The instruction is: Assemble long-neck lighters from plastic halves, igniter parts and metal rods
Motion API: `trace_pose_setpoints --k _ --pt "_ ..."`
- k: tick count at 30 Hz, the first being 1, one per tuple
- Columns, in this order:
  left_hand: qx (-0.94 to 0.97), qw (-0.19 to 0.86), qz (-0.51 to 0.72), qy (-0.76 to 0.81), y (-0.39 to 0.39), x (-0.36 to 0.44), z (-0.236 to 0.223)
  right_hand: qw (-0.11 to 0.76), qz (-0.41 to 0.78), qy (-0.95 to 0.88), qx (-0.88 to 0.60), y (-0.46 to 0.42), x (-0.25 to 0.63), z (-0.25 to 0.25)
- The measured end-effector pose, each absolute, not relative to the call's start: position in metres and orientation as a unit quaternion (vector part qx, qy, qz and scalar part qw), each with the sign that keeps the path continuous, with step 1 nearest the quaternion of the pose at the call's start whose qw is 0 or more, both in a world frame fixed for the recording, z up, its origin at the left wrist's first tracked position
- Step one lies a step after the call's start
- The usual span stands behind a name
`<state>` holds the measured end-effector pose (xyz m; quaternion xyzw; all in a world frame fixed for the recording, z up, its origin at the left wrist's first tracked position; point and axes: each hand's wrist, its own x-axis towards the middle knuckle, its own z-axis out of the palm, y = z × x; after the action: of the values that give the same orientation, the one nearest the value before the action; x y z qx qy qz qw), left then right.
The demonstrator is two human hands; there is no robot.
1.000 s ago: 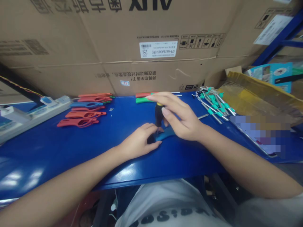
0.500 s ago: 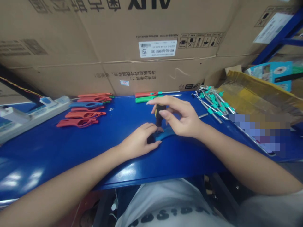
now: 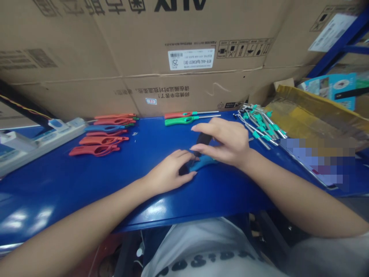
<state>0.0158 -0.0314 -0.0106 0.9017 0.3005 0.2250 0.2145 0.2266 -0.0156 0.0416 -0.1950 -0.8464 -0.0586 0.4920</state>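
My left hand [image 3: 173, 171] lies low on the table, its fingers closed around a blue lighter handle [image 3: 203, 163] that lies flat and shows to the right of the fingertips. Above it, my right hand [image 3: 226, 142] grips a black-handled screwdriver [image 3: 204, 141] between thumb and fingers. The screwdriver leans, with its lower end close to the lighter handle near my left fingers. Whether the tip touches it is hard to see. Behind my hands lie a red lighter [image 3: 178, 115] and a green lighter [image 3: 180, 120] with metal tubes.
Several red, orange and blue lighter handles [image 3: 95, 150] lie at the left, beside a white power strip [image 3: 43, 144]. At the right are metal tubes with teal ends [image 3: 261, 125], a yellow-taped carton [image 3: 311, 111] and a blurred flat item [image 3: 311, 161]. A large cardboard box [image 3: 144, 84] walls the back.
The screwdriver, upright before, now tilts with its top to the right. My right hand has shifted slightly right with it, fingers reaching forward. My left hand stays in place on the lighter handle.
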Motion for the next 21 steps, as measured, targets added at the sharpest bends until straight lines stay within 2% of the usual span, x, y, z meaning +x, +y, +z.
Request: trace_pose_setpoints --k 5,6,10,11,14,16,21 --pt "0.903 0.205 0.223 0.305 -0.031 0.015 -0.011 0.438 0.156 -0.860 -0.211 -0.017 0.221 0.038" --pt "0.904 0.203 0.224 0.302 -0.031 0.015 -0.012 0.447 0.156 -0.854 -0.216 -0.017 0.220 0.037" --pt "0.908 0.198 0.223 0.295 -0.031 0.015 -0.013 0.500 0.030 -0.838 -0.217 -0.018 0.220 0.035" --pt "0.908 0.198 0.221 0.296 -0.031 0.015 -0.012 0.494 0.037 -0.842 -0.213 -0.019 0.220 0.035" --pt "0.905 0.203 0.221 0.301 -0.032 0.016 -0.011 0.448 0.171 -0.854 -0.202 -0.024 0.218 0.039" --pt "0.906 0.205 0.222 0.297 -0.032 0.016 -0.010 0.446 0.215 -0.844 -0.205 -0.026 0.217 0.040" --pt "0.909 0.197 0.222 0.292 -0.031 0.016 -0.011 0.529 0.026 -0.821 -0.213 -0.024 0.216 0.039"
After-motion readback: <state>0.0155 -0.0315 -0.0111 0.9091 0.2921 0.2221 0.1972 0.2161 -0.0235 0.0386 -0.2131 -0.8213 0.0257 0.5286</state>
